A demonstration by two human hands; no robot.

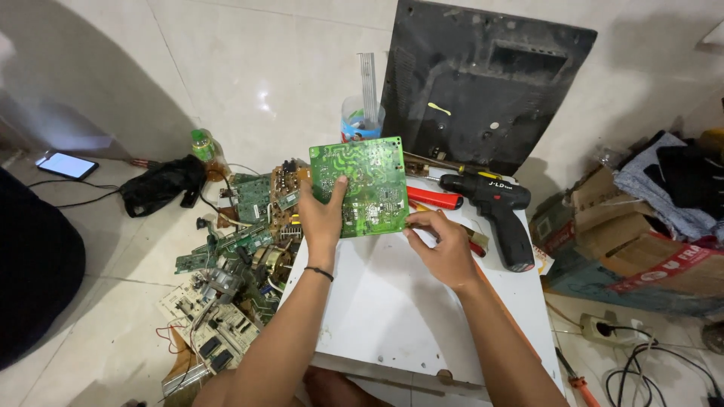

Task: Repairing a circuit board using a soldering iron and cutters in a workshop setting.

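The green circuit board is held up above the white table, solder side toward the camera. The left hand pinches its left edge with the thumb on the face, and the right hand closes its fingertips on the lower right corner. Both grips look light — edge holds only — so the board could twist or slip and drop onto the table, or skid off toward the heap of scrap boards on the floor. The solder points (sharp, probably) could also prick the thumb pressing on them. The cordless drill lies close behind the right hand, near the table's edge, and a careless elbow could knock it off.

The board's component side faces away and cannot be seen. The red-handled tool is partly hidden behind the board — its tip is not visible. The left fingers behind the board are hidden too.
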